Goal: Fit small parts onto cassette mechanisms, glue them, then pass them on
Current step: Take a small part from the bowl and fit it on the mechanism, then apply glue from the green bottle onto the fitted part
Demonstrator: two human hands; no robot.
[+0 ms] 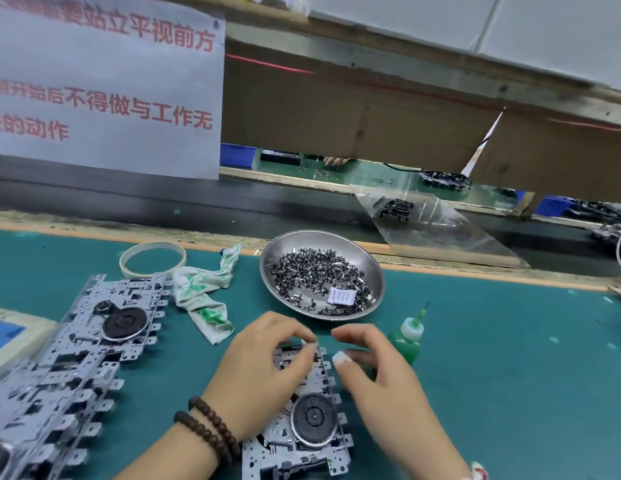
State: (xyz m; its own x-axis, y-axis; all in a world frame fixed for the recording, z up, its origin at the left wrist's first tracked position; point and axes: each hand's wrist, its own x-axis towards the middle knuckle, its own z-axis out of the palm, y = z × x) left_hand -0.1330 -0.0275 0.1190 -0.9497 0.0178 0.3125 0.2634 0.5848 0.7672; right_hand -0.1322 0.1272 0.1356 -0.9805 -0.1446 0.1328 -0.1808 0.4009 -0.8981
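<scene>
Both hands (267,362) on mech (302,427)

Bench count, by kind

Two hands: left hand (267,362), right hand (375,372). One cassette mechanism (302,424) under them; a stack of further mechanisms (77,358) at the left, number not countable. One steel dish (375,271) of small parts (312,271), too many to count. One green glue bottle (406,341). One tape roll (153,259). One stained cloth (201,292). One printed notice (104,81). Two bead bracelets (208,431).
</scene>
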